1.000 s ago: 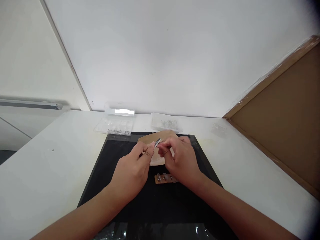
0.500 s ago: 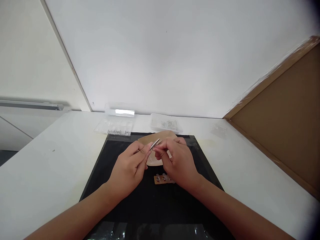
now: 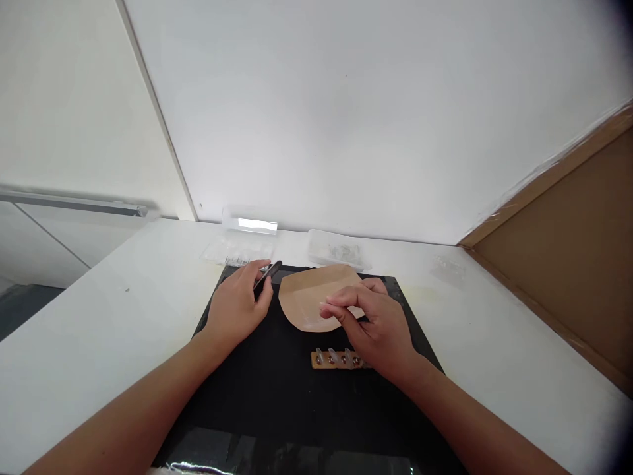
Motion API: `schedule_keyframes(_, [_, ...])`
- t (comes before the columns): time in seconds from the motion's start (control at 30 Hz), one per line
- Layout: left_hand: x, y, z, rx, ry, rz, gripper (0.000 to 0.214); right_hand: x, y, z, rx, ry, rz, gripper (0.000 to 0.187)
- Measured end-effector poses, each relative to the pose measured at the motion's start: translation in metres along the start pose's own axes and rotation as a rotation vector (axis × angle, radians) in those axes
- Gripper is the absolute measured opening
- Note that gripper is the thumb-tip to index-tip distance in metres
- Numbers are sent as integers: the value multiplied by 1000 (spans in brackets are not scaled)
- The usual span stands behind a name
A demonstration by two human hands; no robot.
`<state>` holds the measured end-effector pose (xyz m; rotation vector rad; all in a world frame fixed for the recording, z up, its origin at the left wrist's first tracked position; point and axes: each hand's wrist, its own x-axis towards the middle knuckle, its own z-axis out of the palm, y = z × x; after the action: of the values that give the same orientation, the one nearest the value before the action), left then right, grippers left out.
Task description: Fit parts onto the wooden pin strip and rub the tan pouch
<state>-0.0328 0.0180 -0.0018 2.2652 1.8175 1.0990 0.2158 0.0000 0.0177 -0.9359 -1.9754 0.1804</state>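
Observation:
My left hand (image 3: 239,300) is closed on a slim, dark, flat tool (image 3: 270,273) that sticks up between thumb and fingers; its kind cannot be made out. Over a tan paper-like sheet (image 3: 304,300) with a rounded edge, my right hand (image 3: 370,320) makes a pinch. Whatever sits between those fingertips is too small to name. Just below, partly hidden by the right hand, a narrow tan strip (image 3: 315,360) carries shiny round studs and several clear, nail-shaped tips (image 3: 334,356).
A black mat (image 3: 277,396) lies on the white table (image 3: 123,330). Behind it stand a clear compartment box (image 3: 242,247) with its lid raised and a clear tray (image 3: 316,247) of small pieces. A clear packet (image 3: 448,269) lies right. A white wall and brown board enclose the area.
My hands have come apart: the left moved left with the slim tool, the right slightly right and down. More of the tan sheet and the strip shows. The whole view has shifted a little.

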Motion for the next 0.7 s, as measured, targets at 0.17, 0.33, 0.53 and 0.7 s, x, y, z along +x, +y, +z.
schedule_keyframes(0.17, [-1, -1, 3, 106, 70, 99, 32, -1, 4, -1, -89, 38, -75, 17])
schedule_keyframes(0.33, [-4, 18, -8, -225, 72, 316, 17, -2, 8, -1, -185, 41, -197, 16])
schedule_keyframes(0.53, [-14, 36, -9, -678, -204, 234, 14, -2, 9, -1, -297, -38, -330, 22])
schedule_keyframes(0.7, [-17, 33, -2, -810, -286, 61, 14, -2, 5, -5, -349, -36, -383, 23])
